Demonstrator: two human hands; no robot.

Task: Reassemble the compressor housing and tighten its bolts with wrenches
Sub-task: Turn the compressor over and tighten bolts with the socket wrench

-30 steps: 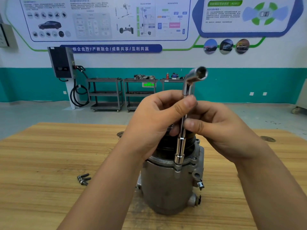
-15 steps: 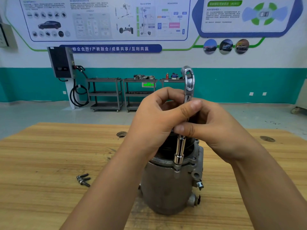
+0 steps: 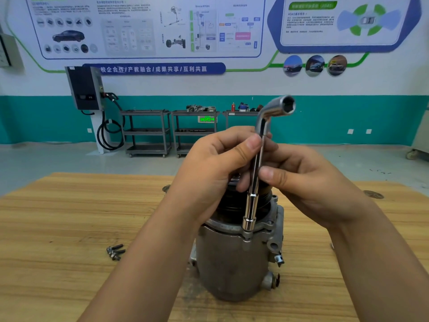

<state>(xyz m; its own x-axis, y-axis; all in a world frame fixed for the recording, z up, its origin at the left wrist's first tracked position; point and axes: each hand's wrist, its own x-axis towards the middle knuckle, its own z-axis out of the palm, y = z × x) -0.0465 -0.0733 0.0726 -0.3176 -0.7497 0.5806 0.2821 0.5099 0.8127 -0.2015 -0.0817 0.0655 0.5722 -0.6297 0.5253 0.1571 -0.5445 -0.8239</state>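
Beside three bolts (image 3: 115,252), one compressor (image 3: 232,268); left hand (image 3: 209,177), right hand (image 3: 308,189) pinch one wrench (image 3: 251,210).

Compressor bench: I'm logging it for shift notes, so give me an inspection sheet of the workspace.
Surface: wooden table, compressor upright on it.
Job's things: wrench upright, its socket seated on the compressor's top edge; a few loose bolts lie left of the compressor.
Clutter: two small round marks far on the table, unclear.
Grippers: left hand and right hand both pinch the wrench shaft.
Cables: charger cable looped behind the table.
Surroundings: carts and posters in the background.
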